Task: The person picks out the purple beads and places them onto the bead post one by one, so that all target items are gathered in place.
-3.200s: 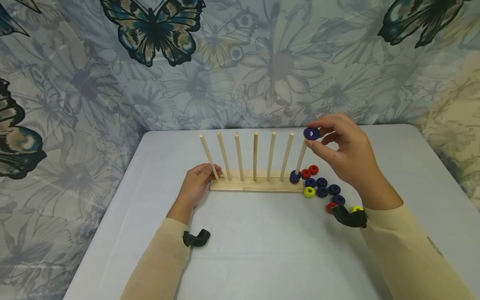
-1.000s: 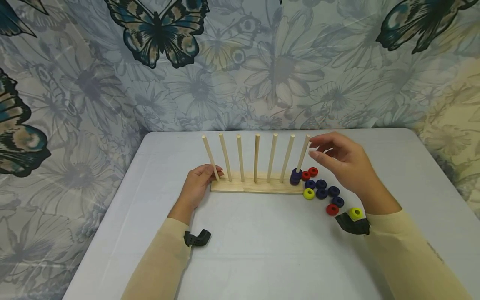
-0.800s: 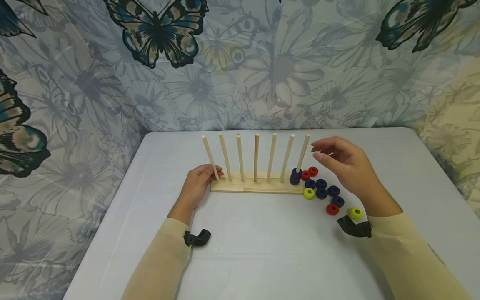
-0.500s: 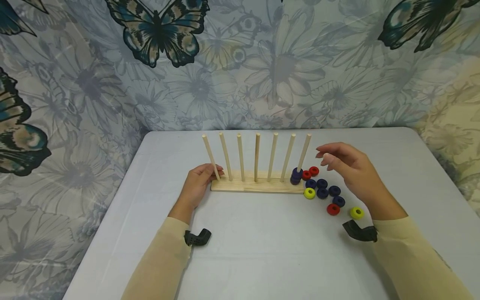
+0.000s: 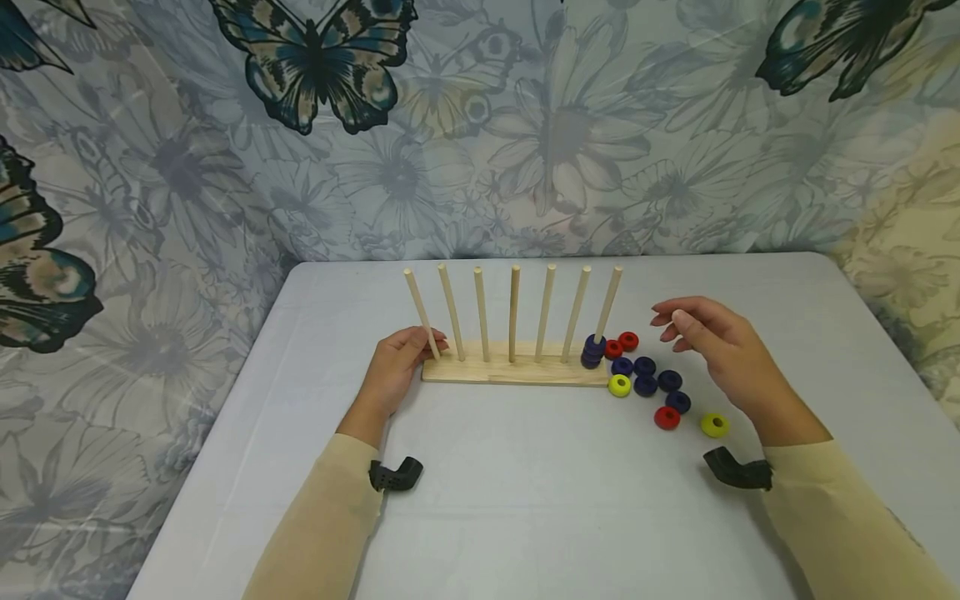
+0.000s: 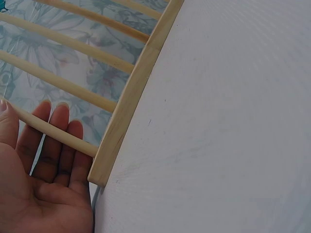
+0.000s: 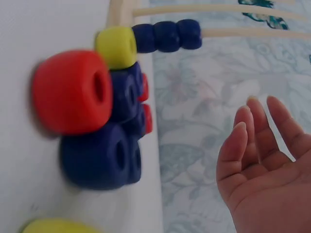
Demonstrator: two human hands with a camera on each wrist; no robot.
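A wooden rack [image 5: 517, 373] with a row of upright pegs stands on the table. My left hand [image 5: 392, 372] holds the leftmost peg [image 6: 63, 136] near its base, thumb on one side and fingers behind it. Three dark blue beads [image 7: 167, 37] are stacked on the rightmost peg [image 5: 608, 304]. To the right of the rack and its beads, my right hand [image 5: 720, 350] hovers with loosely bent fingers and nothing between them. Below and left of it lie loose beads: several blue beads [image 5: 646, 385], red beads [image 5: 667, 417] and yellow beads [image 5: 715, 425].
A white-covered table [image 5: 510, 500] bears everything. Behind it hangs a floral cloth [image 5: 480, 167] printed with butterflies [image 5: 311, 67]. Each wrist wears a black strap mount [image 5: 738, 469]. The other pegs [image 5: 513, 312] carry no beads.
A blue bead pinched by my right hand above the rightmost peg now sits on that peg's stack. My right hand has released it and drawn away right and down; my left hand stays put.
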